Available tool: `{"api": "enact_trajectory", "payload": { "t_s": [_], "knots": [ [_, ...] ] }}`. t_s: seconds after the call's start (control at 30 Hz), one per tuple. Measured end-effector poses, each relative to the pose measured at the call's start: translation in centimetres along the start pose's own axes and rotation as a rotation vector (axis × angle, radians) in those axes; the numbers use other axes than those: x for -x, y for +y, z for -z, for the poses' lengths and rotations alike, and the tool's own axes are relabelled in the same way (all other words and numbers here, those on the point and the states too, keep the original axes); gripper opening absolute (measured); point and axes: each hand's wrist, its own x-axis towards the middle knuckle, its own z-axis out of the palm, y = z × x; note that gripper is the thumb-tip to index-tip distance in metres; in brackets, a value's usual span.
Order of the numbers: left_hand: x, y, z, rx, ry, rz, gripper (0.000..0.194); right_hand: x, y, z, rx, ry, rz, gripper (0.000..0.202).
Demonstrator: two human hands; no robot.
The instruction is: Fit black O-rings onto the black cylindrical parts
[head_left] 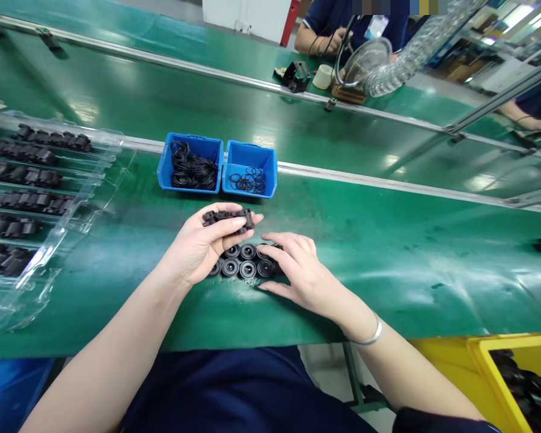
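Several small black parts (247,220) lie in my left hand (202,243), pinned by the thumb against the fingers above the green table. Below them, two rows of round black pieces with ringed tops (247,269) stand close together on the table. My right hand (297,267) is over the right end of these rows, palm down with its fingers spread, and it covers some of the pieces. Nothing shows between its fingers. Dark crumbs are scattered on the table just in front of the rows.
Behind my hands sit two blue bins, one with thick black rings (193,171), one with thin rings (252,180). A clear tray (79,219) of black parts is at left, a yellow crate (487,361) at lower right. Across the metal rail (365,108), a person works beside a duct (401,69).
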Motion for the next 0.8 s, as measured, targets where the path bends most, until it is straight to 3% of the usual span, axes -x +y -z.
{"api": "enact_trajectory", "payload": {
  "t_s": [0.13,0.27,0.37,0.43,0.57,0.8],
  "knots": [
    [-0.1,0.0,0.0,-0.011,0.012,0.004,0.023,-0.1,0.6,-0.1,0.029,-0.002,-0.016,0.058],
    [0.0,0.0,-0.1,-0.047,0.001,0.001,0.026,-1.0,0.8,1.1,-0.141,0.09,-0.041,0.067],
    [0.3,-0.2,-0.4,-0.185,-0.008,-0.051,0.028,-2.4,0.4,1.6,-0.385,0.226,-0.106,0.06],
    [0.5,-0.2,-0.5,-0.393,0.021,-0.154,0.03,-3.6,0.0,1.3,-0.554,0.281,-0.134,0.057],
    [0.9,0.0,-0.7,-0.73,0.057,-0.368,0.033,-5.2,-0.3,0.1,-0.659,0.342,-0.212,0.043],
    [1.2,0.5,-0.7,-0.785,0.018,-0.392,0.025,-5.0,0.1,-0.2,-0.65,0.395,-0.183,0.026]
  ]
}}
